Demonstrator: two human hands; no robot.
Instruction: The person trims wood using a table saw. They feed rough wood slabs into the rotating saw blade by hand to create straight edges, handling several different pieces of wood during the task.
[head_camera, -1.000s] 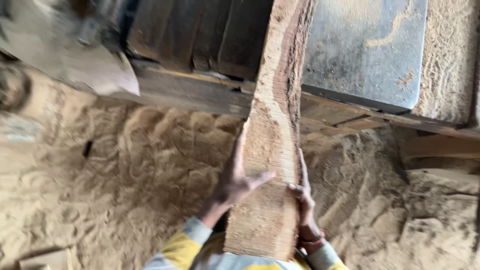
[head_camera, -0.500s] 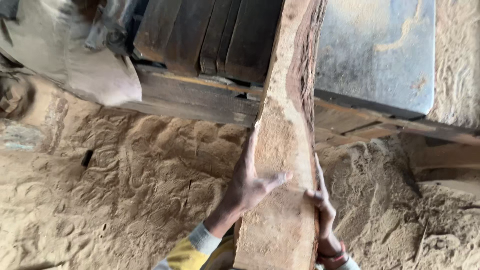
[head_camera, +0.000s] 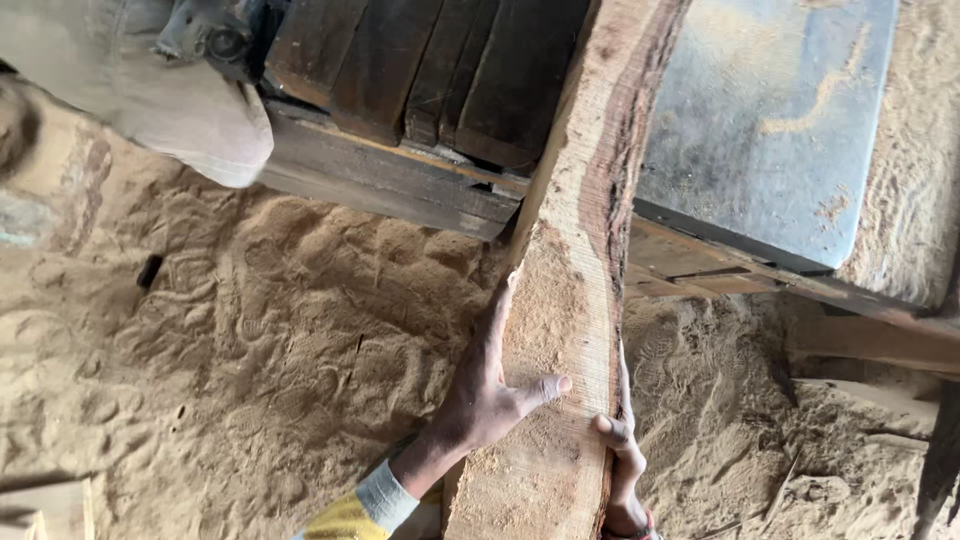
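A long rough-sawn wooden slab (head_camera: 575, 260) with a bark edge runs from the bottom middle up to the top, its far end over a dark wooden bench (head_camera: 400, 110). My left hand (head_camera: 485, 385) presses against the slab's left edge, thumb lying across the sawn face. Gripping the right edge lower down is my right hand (head_camera: 622, 470), fingers curled round the bark side. A yellow and grey sleeve shows at my left wrist.
Sawdust (head_camera: 260, 340) covers the floor on both sides. A grey metal table plate (head_camera: 770, 130) lies right of the slab. Someone else's trouser leg (head_camera: 170, 95) stands at the upper left. Wooden beams (head_camera: 870, 335) lie at the right.
The slab has slid further forward over the bench and sits slightly more to the right. Both hands stay on its edges, nearer the bottom of the view.
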